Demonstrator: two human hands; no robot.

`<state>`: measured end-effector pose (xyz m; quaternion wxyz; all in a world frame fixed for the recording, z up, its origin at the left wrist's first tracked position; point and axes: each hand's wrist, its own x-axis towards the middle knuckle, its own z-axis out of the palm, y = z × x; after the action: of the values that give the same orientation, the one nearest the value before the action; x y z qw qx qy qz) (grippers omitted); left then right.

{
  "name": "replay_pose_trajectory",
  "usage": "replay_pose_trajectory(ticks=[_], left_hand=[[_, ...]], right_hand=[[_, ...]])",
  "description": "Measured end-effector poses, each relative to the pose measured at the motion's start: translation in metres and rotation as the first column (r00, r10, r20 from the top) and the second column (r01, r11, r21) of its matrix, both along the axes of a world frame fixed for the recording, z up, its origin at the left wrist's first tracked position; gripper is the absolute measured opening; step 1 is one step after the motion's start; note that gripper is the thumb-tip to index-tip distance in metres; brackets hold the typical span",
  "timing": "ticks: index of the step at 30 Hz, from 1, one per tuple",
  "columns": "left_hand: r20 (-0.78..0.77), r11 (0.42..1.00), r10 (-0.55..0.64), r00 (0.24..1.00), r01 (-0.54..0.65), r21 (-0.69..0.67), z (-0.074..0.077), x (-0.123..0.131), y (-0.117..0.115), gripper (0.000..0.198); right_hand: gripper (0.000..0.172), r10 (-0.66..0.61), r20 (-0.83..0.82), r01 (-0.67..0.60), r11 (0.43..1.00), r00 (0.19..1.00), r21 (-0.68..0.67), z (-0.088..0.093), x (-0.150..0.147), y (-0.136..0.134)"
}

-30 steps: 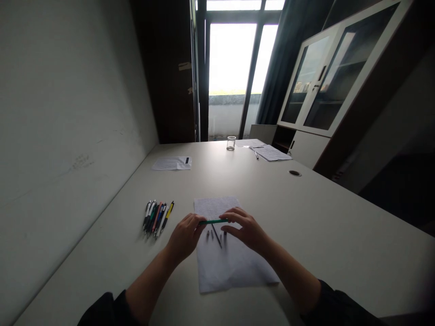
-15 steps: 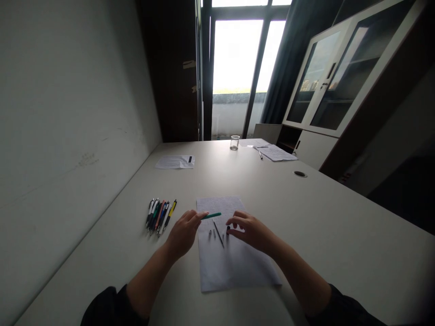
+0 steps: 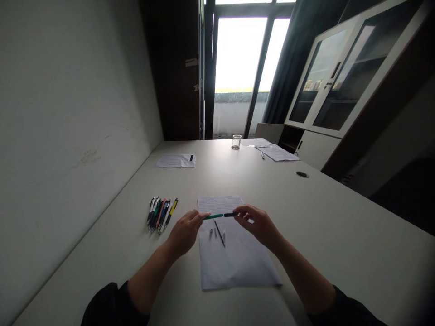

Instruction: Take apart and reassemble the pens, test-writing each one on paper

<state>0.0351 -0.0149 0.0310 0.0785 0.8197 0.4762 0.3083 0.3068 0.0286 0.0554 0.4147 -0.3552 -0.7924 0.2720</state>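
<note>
Both my hands hold a green pen barrel [image 3: 215, 216] level above a white sheet of paper [image 3: 234, 258]. My left hand [image 3: 185, 231] pinches its left end. My right hand [image 3: 260, 224] pinches a dark piece [image 3: 230, 214] against its right end. Under the pen, on the sheet, lie a thin dark refill [image 3: 219, 233] and a few small pen parts [image 3: 212, 232].
A row of several coloured pens [image 3: 161, 213] lies on the table left of the sheet. Farther back are a folded paper [image 3: 176, 160], a glass [image 3: 236, 141], and more papers with a pen [image 3: 276, 153]. A cable hole [image 3: 302, 174] sits right; a cabinet stands behind.
My right hand let go of the pen, dropped to the sheet and took up a small dark piece, then rose and brought it to the pen's right end.
</note>
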Motion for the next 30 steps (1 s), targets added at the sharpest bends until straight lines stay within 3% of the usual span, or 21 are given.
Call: replay_pose_trajectory(ticks=[4, 21, 25, 30], left_hand=[[0.001, 1.0, -0.002, 1.0, 0.002, 0.006, 0.0, 0.0, 0.0, 0.037], [-0.047, 1.0, 0.007, 0.999, -0.006, 0.025, 0.0, 0.001, 0.0, 0.038], [-0.045, 0.999, -0.017, 0.999, 0.019, 0.029, 0.0, 0.0, 0.0, 0.039], [-0.054, 0.999, -0.037, 0.998, 0.038, 0.029, 0.002, 0.002, -0.003, 0.038]], right_hand=[[0.017, -0.041, -0.08, 0.037, 0.998, 0.996, -0.056, -0.001, 0.0, 0.001], [0.027, -0.03, -0.109, 0.007, 0.978, 0.994, -0.21, -0.007, -0.004, 0.0], [0.032, -0.034, -0.107, 0.011, 0.977, 0.994, -0.214, -0.011, -0.007, 0.001], [0.026, 0.006, -0.062, -0.018, 0.983, 0.998, -0.184, -0.009, -0.011, -0.003]])
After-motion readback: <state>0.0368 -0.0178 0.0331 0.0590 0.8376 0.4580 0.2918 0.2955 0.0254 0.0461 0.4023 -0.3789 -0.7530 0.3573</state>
